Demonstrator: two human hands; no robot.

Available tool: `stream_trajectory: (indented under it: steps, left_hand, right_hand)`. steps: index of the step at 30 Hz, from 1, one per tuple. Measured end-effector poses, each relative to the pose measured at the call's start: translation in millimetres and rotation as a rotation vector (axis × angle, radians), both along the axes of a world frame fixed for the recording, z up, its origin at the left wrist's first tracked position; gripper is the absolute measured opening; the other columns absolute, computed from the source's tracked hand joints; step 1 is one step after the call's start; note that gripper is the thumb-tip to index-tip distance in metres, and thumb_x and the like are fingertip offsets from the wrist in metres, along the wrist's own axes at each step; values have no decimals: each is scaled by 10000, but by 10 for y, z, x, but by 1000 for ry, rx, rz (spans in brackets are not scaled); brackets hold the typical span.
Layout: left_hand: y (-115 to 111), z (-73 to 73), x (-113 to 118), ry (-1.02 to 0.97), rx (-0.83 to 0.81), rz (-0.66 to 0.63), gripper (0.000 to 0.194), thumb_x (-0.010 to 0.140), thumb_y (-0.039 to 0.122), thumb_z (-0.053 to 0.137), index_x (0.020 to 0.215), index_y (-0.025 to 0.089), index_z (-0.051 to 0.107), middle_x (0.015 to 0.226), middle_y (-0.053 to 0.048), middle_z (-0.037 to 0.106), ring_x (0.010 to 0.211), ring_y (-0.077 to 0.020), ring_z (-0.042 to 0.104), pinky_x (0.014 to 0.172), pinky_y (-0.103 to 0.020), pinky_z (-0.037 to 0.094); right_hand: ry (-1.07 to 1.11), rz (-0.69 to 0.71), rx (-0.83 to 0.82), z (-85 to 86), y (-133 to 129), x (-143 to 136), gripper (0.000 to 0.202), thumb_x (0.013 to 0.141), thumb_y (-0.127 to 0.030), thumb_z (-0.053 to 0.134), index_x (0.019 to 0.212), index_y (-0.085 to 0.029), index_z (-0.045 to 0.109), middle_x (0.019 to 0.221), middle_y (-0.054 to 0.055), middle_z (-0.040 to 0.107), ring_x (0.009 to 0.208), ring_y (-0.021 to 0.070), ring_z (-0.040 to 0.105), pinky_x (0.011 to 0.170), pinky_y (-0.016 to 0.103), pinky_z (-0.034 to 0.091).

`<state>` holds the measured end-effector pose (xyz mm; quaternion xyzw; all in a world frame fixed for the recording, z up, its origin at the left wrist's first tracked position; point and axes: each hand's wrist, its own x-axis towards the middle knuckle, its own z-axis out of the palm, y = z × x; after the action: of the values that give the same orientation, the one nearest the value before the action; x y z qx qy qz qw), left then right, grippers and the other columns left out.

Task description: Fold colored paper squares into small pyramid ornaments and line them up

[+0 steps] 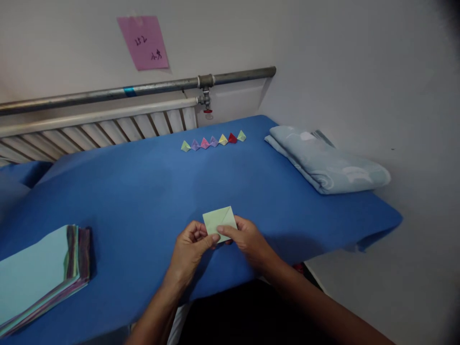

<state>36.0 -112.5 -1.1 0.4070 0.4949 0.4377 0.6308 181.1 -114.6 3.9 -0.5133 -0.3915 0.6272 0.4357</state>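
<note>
A light green piece of folded paper (pixel 218 218) is held between my two hands, just above the near part of the blue cloth. Its shape is a small square, with a diagonal crease or flap edge near its upper right corner. My left hand (pixel 190 248) pinches the lower left edge, thumb on top and fingers curled behind. From the other side my right hand (pixel 249 239) grips the paper, its thumb lying across the face. The fingers under the paper are mostly hidden.
Several small folded paper pieces (pixel 204 143) line the far side of the blue-covered table (pixel 143 191). A stack of coloured paper (pixel 36 273) lies at left, a folded blanket (pixel 323 160) at right. Behind run a radiator (pixel 108 129) and a metal pipe (pixel 165 86).
</note>
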Motion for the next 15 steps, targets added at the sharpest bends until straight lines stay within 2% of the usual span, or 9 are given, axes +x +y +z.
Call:
stream_trajectory:
  steps: [3,7,10,13,15]
  left_hand:
    - [17,16,-18,-1,-2,-83,291,596,332,791,701,179,567,624,38,611,594,-95,554,617,-233,444]
    - [151,125,-133,104,18,-236,295,610,350,780,808,175,650,739,-2,658,662,-120,578,633,-244,443]
    - [264,190,-218,238,64,-368,198,665,345,731,745,180,657,674,11,633,612,-113,548,588,-234,404]
    - [310,185,-253,387,214,-412,125,736,320,661,713,198,651,664,15,634,627,-125,559,609,-247,412]
    - [307,148,-258,516,391,-401,89,784,272,603,739,209,649,713,6,658,685,-143,592,662,-269,439]
  right_hand:
    - [-26,30,22,0,-13,28,175,723,-297,611,845,-188,673,776,12,692,727,171,620,676,289,474]
    - [-273,106,134,6,-31,83,161,766,-302,607,861,-197,681,776,4,668,712,158,591,652,268,452]
    - [-451,150,253,-1,-36,105,144,806,-314,592,732,-198,631,677,-16,606,640,135,541,595,245,415]
    - [-613,149,470,-24,-17,127,211,849,-278,563,653,-199,571,652,-17,562,629,126,514,603,244,394]
    - [-721,175,658,-46,18,152,175,876,-226,527,718,-199,595,710,1,600,689,137,536,673,262,398]
